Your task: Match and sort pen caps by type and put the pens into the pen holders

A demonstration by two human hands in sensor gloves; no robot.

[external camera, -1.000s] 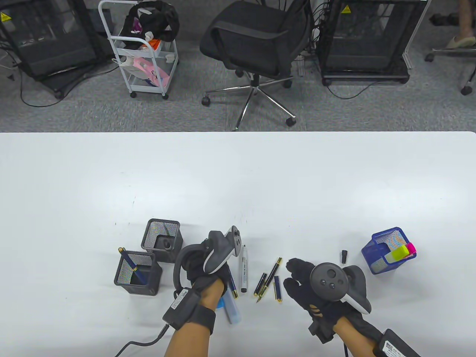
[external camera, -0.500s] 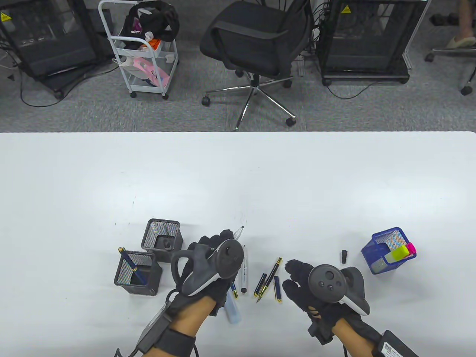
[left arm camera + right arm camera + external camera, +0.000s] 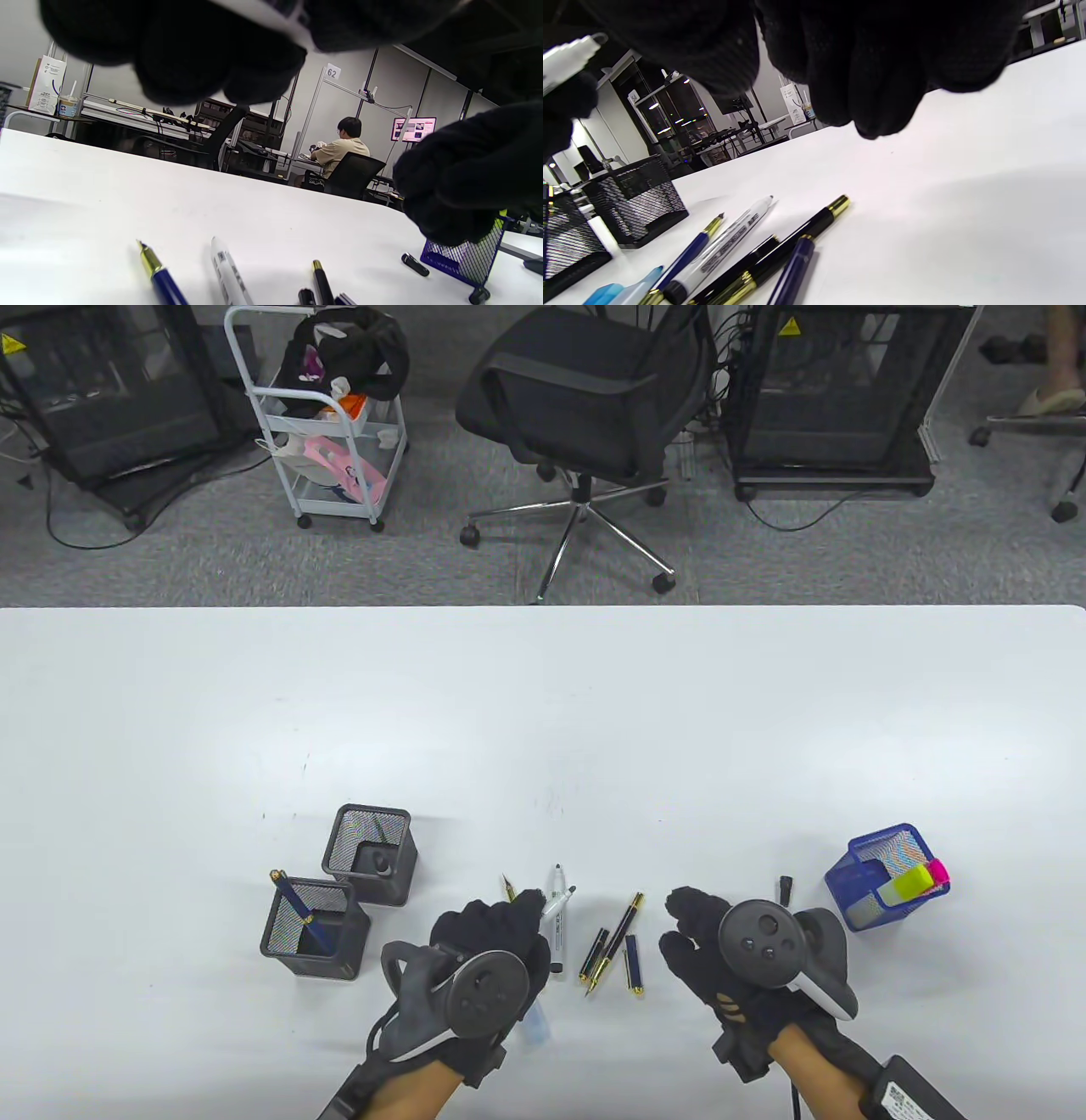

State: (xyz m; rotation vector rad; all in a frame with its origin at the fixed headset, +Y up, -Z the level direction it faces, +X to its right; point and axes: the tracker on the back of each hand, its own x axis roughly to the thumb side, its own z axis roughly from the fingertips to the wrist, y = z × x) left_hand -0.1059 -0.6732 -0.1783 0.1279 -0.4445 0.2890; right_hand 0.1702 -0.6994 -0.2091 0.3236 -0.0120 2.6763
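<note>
My left hand (image 3: 526, 909) pinches an uncapped white marker (image 3: 556, 902), its tip pointing right; the same marker (image 3: 566, 61) shows at the right wrist view's top left. A second white marker (image 3: 556, 937) lies on the table beside that hand, and a blue pen with a gold tip (image 3: 507, 887) lies left of it. Right of these lie a black-and-gold pen (image 3: 618, 937), a black cap (image 3: 594, 954) and a blue cap (image 3: 632, 965). My right hand (image 3: 683, 925) hovers open just right of them, holding nothing. A small black cap (image 3: 786, 889) lies beyond it.
Two black mesh holders stand at the left: the far one (image 3: 373, 811) and the near one (image 3: 280, 933), which holds a blue pen (image 3: 297, 903). A blue mesh holder (image 3: 859, 899) with highlighters (image 3: 916, 881) stands at the right. A blue highlighter (image 3: 536, 1028) lies partly under my left hand.
My left hand has pulled back toward me with the marker, whose tip has swung from pointing away to pointing right. The blue pen's tip is now uncovered. My right hand shifted slightly right.
</note>
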